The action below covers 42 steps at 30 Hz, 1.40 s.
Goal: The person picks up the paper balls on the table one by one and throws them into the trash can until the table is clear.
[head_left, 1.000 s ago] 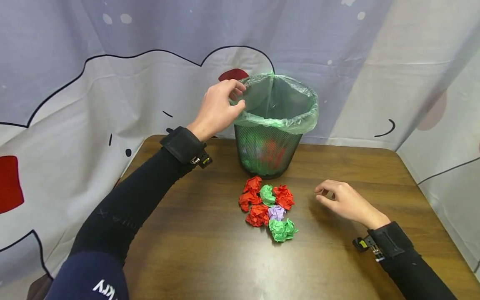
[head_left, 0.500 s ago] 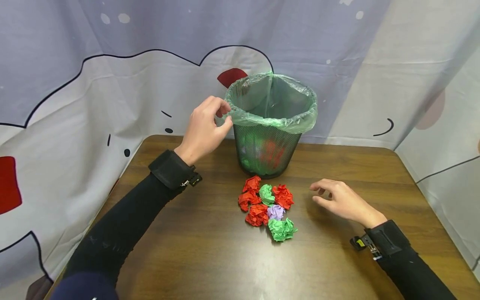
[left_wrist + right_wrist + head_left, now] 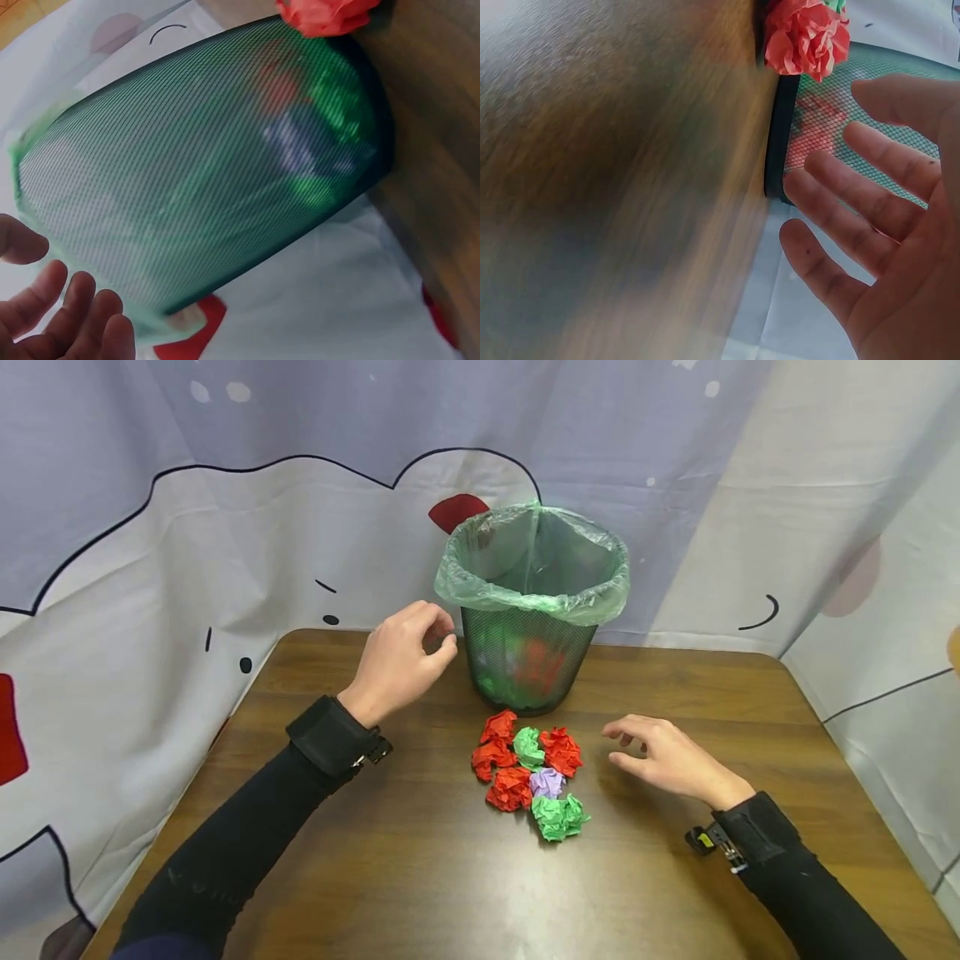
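Observation:
My left hand [image 3: 399, 658] hovers to the left of a black mesh wastebasket [image 3: 529, 660], its fingers loosely bent with nothing between them. A green plastic liner [image 3: 525, 599] is folded over the basket's rim. Through the mesh in the left wrist view, red, green and purple paper [image 3: 304, 142] shows near the bottom. In front of the basket lie several crumpled paper balls: red ones [image 3: 511, 789], green ones [image 3: 559, 817] and a purple one [image 3: 547, 782]. My right hand [image 3: 670, 758] is just right of this group, empty, fingers relaxed; the right wrist view shows its spread fingers near a red ball [image 3: 808, 37].
The brown wooden table [image 3: 420, 868] reaches back to a printed cloth [image 3: 360, 552] hanging behind the basket. More cloth [image 3: 892, 710] hangs along the table's right edge.
My left hand has drawn back from the basket's rim, down and to the left. My right hand has shifted slightly left towards the paper balls, which lie as before.

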Motion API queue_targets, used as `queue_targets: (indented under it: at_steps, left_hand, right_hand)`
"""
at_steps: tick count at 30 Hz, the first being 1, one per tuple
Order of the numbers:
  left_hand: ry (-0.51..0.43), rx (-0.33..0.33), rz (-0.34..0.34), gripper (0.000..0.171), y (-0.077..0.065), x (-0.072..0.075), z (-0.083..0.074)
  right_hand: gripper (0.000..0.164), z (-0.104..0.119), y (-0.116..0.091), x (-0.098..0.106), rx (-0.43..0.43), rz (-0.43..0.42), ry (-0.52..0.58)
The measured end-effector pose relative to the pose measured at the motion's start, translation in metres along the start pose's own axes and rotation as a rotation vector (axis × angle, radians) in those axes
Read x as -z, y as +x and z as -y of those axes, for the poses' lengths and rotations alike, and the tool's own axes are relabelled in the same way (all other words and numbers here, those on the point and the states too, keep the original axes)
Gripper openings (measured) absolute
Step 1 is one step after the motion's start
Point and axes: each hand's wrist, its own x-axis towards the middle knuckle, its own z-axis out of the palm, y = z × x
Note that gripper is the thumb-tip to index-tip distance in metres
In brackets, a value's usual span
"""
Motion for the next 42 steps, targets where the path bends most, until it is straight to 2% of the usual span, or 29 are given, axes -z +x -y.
queue_targets:
  at_steps: [8,19,27,33,37,42]
  left_hand:
    - [0.015,0.046,0.094,0.008,-0.018,-0.019,0.005]
    - [0.008,0.080,0.166,0.009,-0.037,-0.040,0.011]
    - [-0.007,0.113,0.161,0.008,-0.043,-0.043,0.014]
    - [-0.001,0.117,0.175,0.010,-0.047,-0.045,0.017]
    - [0.002,0.120,0.160,0.009,-0.047,-0.044,0.018]
    - [-0.006,0.131,0.170,0.009,-0.047,-0.043,0.020]
  right_hand:
    - [0.042,0.008,0.007,-0.002,0.033,0.028,0.012]
    - [0.070,0.023,0.022,-0.011,0.080,0.087,0.010]
    - [0.079,0.029,0.033,-0.018,0.107,0.122,-0.014]
    - [0.077,0.033,0.038,-0.025,0.118,0.156,-0.051]
    - [0.072,0.033,0.040,-0.029,0.124,0.157,-0.081]
    - [0.068,0.033,0.042,-0.032,0.121,0.151,-0.069]
